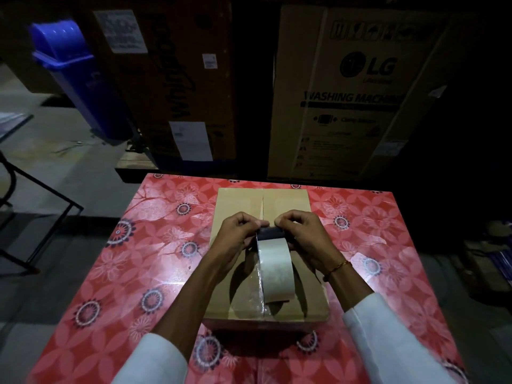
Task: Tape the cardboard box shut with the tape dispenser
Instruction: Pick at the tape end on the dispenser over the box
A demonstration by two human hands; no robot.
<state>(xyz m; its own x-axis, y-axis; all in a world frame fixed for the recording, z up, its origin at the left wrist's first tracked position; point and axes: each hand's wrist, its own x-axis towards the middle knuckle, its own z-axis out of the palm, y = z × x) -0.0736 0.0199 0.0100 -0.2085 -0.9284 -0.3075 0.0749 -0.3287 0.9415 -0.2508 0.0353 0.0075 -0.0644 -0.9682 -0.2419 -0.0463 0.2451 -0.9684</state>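
A brown cardboard box (238,206) lies on the red flowered table (144,261), its top flaps closed with a seam running away from me. Above the box I hold a roll of brown packing tape (275,270) in a dark dispenser (273,233). My left hand (235,239) grips the left side of the dispenser and roll. My right hand (303,239) grips its right side, fingertips pinched at the top. A strip of clear tape (256,297) covers the near part of the seam under the roll.
Large cardboard appliance cartons (346,92) stand behind the table, with a blue plastic bin (80,76) at the back left. A black metal frame (36,195) stands on the floor to the left. The right side is dark.
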